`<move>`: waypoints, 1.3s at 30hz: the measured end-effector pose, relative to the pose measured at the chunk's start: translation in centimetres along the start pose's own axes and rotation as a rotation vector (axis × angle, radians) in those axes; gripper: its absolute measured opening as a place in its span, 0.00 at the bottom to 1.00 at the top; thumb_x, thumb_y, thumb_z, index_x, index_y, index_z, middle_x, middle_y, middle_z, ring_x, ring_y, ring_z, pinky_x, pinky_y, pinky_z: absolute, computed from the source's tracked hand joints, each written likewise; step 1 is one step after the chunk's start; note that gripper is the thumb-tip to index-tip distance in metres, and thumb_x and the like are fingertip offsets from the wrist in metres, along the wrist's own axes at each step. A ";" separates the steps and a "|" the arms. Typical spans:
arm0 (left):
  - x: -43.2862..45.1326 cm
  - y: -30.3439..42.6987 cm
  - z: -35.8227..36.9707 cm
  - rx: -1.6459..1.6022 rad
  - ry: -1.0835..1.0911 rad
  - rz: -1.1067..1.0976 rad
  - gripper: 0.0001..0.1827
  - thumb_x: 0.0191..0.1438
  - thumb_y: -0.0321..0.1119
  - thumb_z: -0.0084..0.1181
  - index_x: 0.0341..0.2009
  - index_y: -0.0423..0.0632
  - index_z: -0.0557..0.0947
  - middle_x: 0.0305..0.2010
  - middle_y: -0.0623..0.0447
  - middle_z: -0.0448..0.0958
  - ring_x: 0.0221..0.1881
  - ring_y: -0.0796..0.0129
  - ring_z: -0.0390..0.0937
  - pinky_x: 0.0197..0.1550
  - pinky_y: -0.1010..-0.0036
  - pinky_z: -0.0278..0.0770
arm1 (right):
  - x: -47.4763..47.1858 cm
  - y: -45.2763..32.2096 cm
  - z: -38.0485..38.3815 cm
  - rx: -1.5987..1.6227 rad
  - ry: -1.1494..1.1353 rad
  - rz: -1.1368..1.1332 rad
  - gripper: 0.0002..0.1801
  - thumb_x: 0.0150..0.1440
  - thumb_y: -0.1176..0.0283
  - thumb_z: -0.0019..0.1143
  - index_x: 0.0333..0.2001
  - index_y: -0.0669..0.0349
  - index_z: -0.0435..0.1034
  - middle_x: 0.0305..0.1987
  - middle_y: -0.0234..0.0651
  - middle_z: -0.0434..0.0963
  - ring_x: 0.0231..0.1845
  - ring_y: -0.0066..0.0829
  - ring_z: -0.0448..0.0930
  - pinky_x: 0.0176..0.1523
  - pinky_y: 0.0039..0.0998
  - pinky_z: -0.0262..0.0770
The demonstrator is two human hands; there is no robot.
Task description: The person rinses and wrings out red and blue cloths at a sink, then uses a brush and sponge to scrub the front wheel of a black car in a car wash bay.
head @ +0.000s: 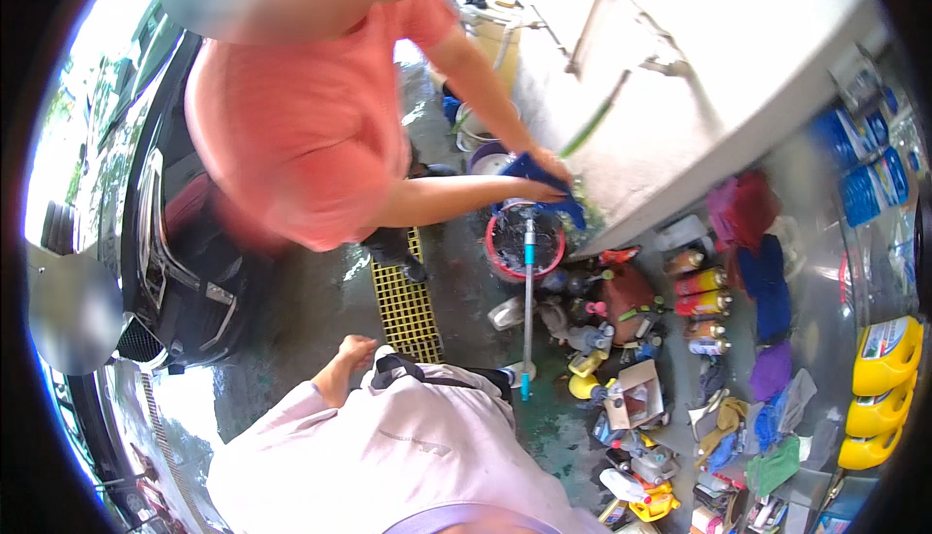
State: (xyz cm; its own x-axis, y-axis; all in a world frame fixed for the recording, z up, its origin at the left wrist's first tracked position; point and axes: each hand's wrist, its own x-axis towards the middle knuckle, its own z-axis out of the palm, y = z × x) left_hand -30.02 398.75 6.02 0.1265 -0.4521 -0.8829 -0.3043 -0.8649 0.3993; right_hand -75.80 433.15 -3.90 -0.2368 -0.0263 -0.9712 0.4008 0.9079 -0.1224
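Note:
My left hand (357, 352) is in front of my light shirt, its fingers curled, beside a black and white item; whether it grips anything is unclear. My right hand is out of view. Ahead, a co-worker in a coral shirt (313, 133) holds a blue cloth (542, 177) in both hands above a red-rimmed bucket (489, 243) of dark water. A metal pole with teal grips (528, 301) extends from the bucket towards me. Behind the bucket stands a purple-rimmed bucket (477, 159).
A yellow floor grating (408, 315) crosses the wet floor. Spray bottles (597, 337), an open cardboard box (619, 410) and cloths (772, 294) crowd the right, with yellow jugs (885, 359) beyond. A dark car (211, 279) is at left. A white wall (655, 126) rises at upper right.

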 end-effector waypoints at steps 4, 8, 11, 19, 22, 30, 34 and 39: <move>5.4 -0.5 -7.9 0.031 0.145 0.122 0.12 0.64 0.42 0.63 0.38 0.46 0.85 0.22 0.58 0.74 0.18 0.75 0.67 0.17 0.75 0.64 | -0.3 -11.1 8.1 0.304 0.078 -0.289 0.24 0.67 0.58 0.44 0.18 0.52 0.68 0.23 0.30 0.74 0.18 0.25 0.73 0.18 0.29 0.66; 9.8 -3.1 -17.7 -0.099 0.106 0.176 0.13 0.64 0.42 0.63 0.43 0.45 0.85 0.29 0.58 0.78 0.25 0.76 0.73 0.23 0.76 0.71 | -7.3 -20.7 18.3 0.243 0.101 -0.655 0.21 0.66 0.52 0.56 0.54 0.52 0.70 0.40 0.30 0.79 0.32 0.25 0.80 0.31 0.27 0.76; 8.7 -1.4 -21.5 -0.275 0.014 0.105 0.13 0.67 0.41 0.60 0.47 0.46 0.84 0.30 0.59 0.78 0.24 0.77 0.71 0.24 0.77 0.72 | -12.1 -22.3 24.0 -0.163 0.031 -0.562 0.25 0.67 0.50 0.56 0.61 0.52 0.69 0.47 0.32 0.82 0.38 0.27 0.82 0.37 0.30 0.78; 13.4 5.3 -28.1 -0.269 -0.167 0.065 0.14 0.66 0.45 0.61 0.49 0.51 0.84 0.34 0.61 0.78 0.29 0.76 0.73 0.29 0.75 0.75 | -11.0 -16.4 34.1 -0.285 0.044 -0.157 0.15 0.67 0.60 0.56 0.52 0.55 0.73 0.36 0.34 0.79 0.31 0.33 0.79 0.32 0.37 0.78; 15.6 10.1 -32.2 -0.213 -0.177 0.063 0.14 0.66 0.44 0.61 0.49 0.50 0.84 0.35 0.60 0.78 0.30 0.75 0.74 0.29 0.75 0.75 | -6.4 -12.3 35.1 -0.130 0.205 -0.035 0.14 0.64 0.64 0.56 0.52 0.56 0.71 0.36 0.39 0.79 0.28 0.37 0.78 0.35 0.45 0.79; 27.8 21.4 -47.8 -0.254 0.106 0.115 0.12 0.65 0.39 0.59 0.49 0.48 0.85 0.34 0.57 0.81 0.28 0.74 0.77 0.26 0.77 0.75 | -10.6 -30.5 51.2 -0.062 0.159 -0.057 0.09 0.64 0.63 0.56 0.43 0.53 0.73 0.32 0.34 0.78 0.28 0.32 0.78 0.33 0.41 0.78; 32.3 24.6 -54.1 -0.330 0.138 0.054 0.10 0.65 0.37 0.58 0.47 0.47 0.84 0.31 0.56 0.79 0.24 0.74 0.74 0.21 0.77 0.71 | -16.0 -45.5 61.4 -0.059 -0.010 -0.339 0.15 0.67 0.59 0.59 0.53 0.54 0.75 0.38 0.30 0.81 0.30 0.23 0.78 0.31 0.26 0.75; 39.5 27.2 -59.1 -0.347 0.105 0.015 0.04 0.61 0.31 0.60 0.39 0.48 0.86 0.24 0.55 0.77 0.21 0.69 0.73 0.21 0.71 0.69 | -18.2 -60.5 72.4 -0.063 -0.089 -0.605 0.20 0.68 0.56 0.56 0.58 0.55 0.72 0.44 0.33 0.83 0.38 0.24 0.82 0.38 0.27 0.80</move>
State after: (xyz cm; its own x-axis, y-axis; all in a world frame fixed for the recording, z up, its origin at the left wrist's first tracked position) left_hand 22.50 344.46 -3.42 0.2262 -0.4700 -0.8532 0.0295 -0.8722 0.4883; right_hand -31.71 348.43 6.37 -0.3299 -0.5772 -0.7470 0.1650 0.7439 -0.6476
